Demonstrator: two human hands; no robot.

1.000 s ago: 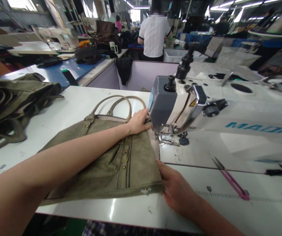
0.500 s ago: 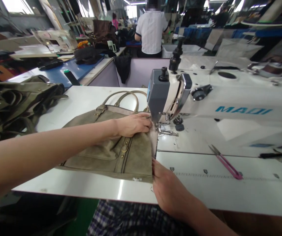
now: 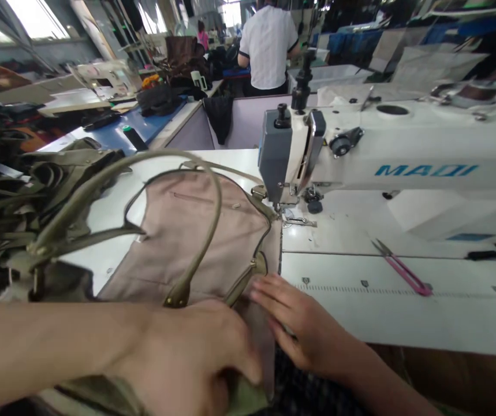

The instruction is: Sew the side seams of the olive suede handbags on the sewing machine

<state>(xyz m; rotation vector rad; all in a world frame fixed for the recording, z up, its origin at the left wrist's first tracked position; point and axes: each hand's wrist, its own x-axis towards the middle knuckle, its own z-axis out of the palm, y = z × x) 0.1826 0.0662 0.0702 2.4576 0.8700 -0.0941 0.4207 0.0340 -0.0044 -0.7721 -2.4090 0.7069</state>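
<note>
L hand (image 3: 187, 352) has fingers curled round the near edge of the olive-green fabric bag w/ pinkish lining (image 3: 187, 231); R hand (image 3: 299, 318) has fingers pressed on its lining nearby. Bag lies open on white worktop (image 3: 343, 318), edge at white-and-grey sewing machine's needle area (image 3: 299, 215).

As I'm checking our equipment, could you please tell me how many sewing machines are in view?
2: the near machine on the right, and a far machine at the back left, beyond the blue tabletop. More may be hidden in the background.
</note>
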